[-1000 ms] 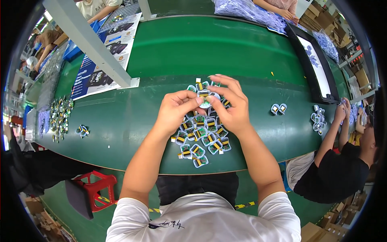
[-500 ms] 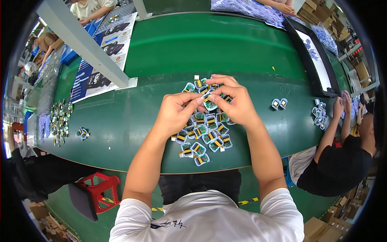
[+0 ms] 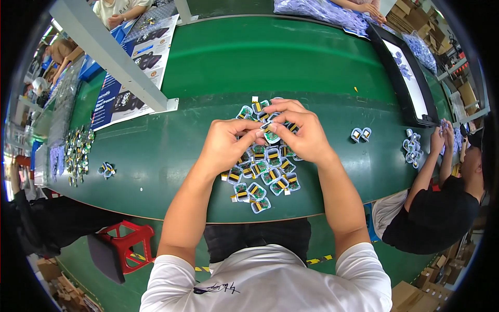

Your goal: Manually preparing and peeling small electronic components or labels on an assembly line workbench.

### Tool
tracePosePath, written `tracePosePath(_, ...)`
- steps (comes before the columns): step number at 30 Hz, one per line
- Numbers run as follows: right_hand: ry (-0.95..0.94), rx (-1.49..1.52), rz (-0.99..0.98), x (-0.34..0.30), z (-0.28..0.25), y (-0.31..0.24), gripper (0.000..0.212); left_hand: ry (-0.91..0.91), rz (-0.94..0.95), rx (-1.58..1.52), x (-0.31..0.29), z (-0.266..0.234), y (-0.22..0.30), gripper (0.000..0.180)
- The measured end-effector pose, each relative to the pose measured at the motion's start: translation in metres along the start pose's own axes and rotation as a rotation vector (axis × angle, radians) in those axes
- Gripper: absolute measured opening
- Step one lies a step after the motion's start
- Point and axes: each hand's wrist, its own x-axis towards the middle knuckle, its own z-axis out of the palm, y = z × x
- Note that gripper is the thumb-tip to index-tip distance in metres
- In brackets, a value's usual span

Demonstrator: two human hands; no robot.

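Above the middle of a loose heap, both my hands meet at one small pale-cased circuit-board unit (image 3: 271, 137) with a green board and a yellow strip. My right hand (image 3: 306, 134) grips it between thumb and curled fingers. From the other side my left hand (image 3: 224, 143) pinches at its upper edge with thumb and forefinger; the exact contact is partly hidden by the fingers. Below and around lie several similar circuit-board units (image 3: 271, 176), each with a black-and-yellow part, some with small white tabs. More of them show beyond my right fingers.
A green worktable (image 3: 166, 156) carries two pale units (image 3: 360, 134) at right, a small cluster (image 3: 411, 148) farther right, and many small parts (image 3: 79, 156) at left. A metal post (image 3: 119, 62) stands on a printed sheet. A black-framed tray (image 3: 403, 78) lies far right, near a co-worker (image 3: 442, 213).
My hands stay at nearly the same spot on the same unit, with only slight finger movement at its upper edge. The heap looks unchanged.
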Motion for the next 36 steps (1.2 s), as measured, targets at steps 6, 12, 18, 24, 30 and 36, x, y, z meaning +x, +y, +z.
tracePosePath(6, 0.037, 0.048, 0.043, -0.003, 0.012, 0.001, 0.007, 0.064, 0.070, -0.026, 0.003, 0.002, -0.011, 0.017)
tracePosePath(12, 0.162, -0.295, -0.223, 0.003, 0.008, -0.013, 0.012, 0.038, -0.152, -0.226, 0.005, -0.003, -0.013, 0.023)
tracePosePath(18, 0.075, -0.406, -0.389, 0.003, 0.011, -0.013, 0.017, 0.011, -0.208, -0.229, 0.006, -0.006, -0.008, 0.023)
tracePosePath(24, -0.040, -0.373, -0.385, 0.004, 0.008, -0.013, 0.012, -0.030, -0.195, -0.249, 0.004, -0.010, -0.005, 0.023)
tracePosePath(30, 0.275, -0.035, 0.122, 0.042, -0.017, 0.042, 0.010, 0.128, -0.156, -0.357, 0.013, -0.004, -0.009, 0.025)
tracePosePath(36, 0.119, -1.050, 0.066, 0.050, -0.065, 0.104, 0.023, 0.132, -0.145, -0.430, 0.016, -0.010, -0.013, 0.027)
